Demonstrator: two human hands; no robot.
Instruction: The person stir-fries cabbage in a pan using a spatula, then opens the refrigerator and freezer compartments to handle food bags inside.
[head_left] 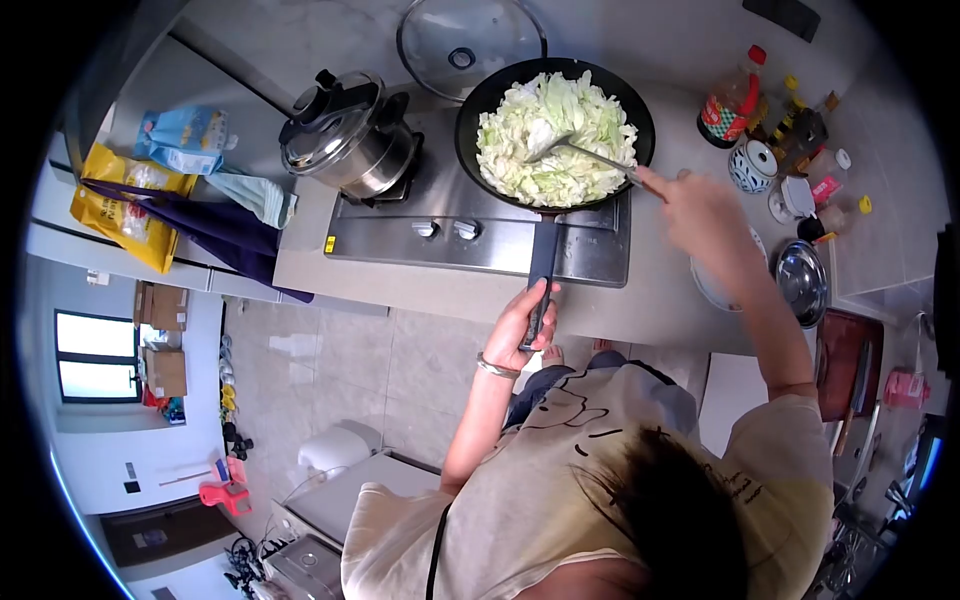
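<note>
My left hand (520, 318) is wrapped round the handle of a black frying pan (467, 140) on the stove (480, 246). Chopped pale green cabbage (550, 105) fills the pan in a heap. In my right hand (705, 222), to the right of the pan, is the end of a metal spatula (602, 159). The spatula slants down to the left, and its head rests in the middle of the cabbage. Some of the right hand's fingers are smeared by motion.
A pressure cooker (355, 160) stands left of the pan. Behind, a glass lid (485, 30) leans on the wall. At right are a red-capped sauce bottle (727, 112), a patterned jar (752, 167), several seasoning bottles and a metal bowl (801, 280). Bags (130, 225) hang at left.
</note>
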